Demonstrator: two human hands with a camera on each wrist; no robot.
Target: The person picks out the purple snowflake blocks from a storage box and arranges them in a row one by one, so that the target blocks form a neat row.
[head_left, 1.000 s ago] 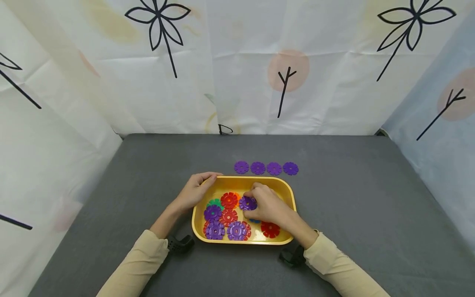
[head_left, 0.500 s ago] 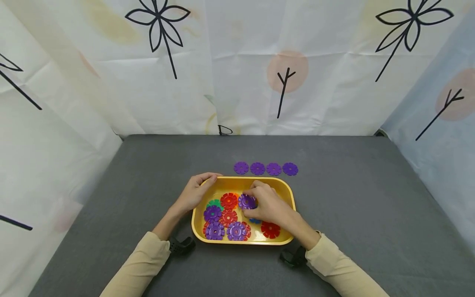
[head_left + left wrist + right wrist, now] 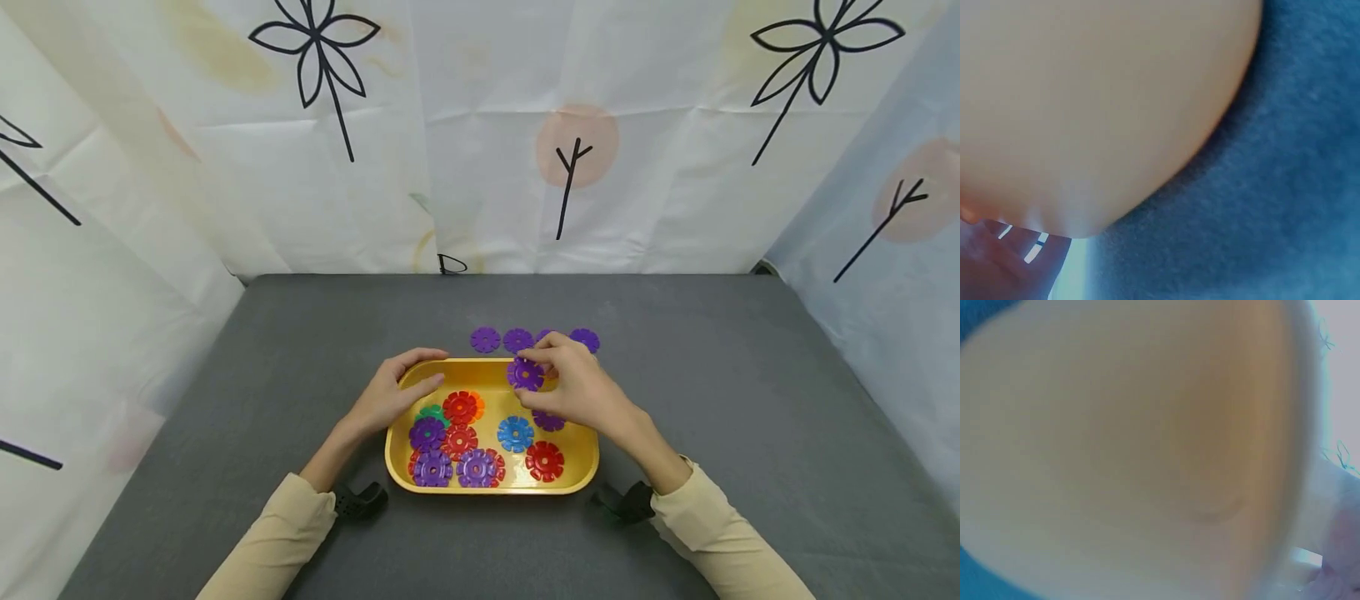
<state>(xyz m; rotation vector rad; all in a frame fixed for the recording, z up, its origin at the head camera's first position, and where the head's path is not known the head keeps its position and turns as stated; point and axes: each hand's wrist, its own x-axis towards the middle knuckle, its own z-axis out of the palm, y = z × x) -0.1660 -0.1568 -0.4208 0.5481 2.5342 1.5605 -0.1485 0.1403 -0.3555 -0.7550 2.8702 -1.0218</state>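
Observation:
My right hand [image 3: 576, 385] pinches a purple snowflake disc [image 3: 524, 376] between thumb and fingers, over the far right part of the yellow tray [image 3: 491, 377]. At the tray's far left corner lies my left hand [image 3: 386, 396], fingers stretched along the far rim and thumb spread inward over the tray. In the tray are red discs [image 3: 544, 461], a blue disc [image 3: 515, 434], a green disc [image 3: 432, 412] and purple discs [image 3: 476, 468]. Another purple disc [image 3: 549, 420] sits partly hidden under my right hand. Skin fills most of both wrist views.
Beyond the far rim, several purple discs [image 3: 485, 340] lie in a row on the grey table [image 3: 690, 367]; my right fingers overlap one in the head view. A printed white curtain [image 3: 487, 192] hangs behind the table.
My right hand has lifted the purple disc and moved it up and right toward the far rim, uncovering the blue disc. My left thumb has swung away from the rim.

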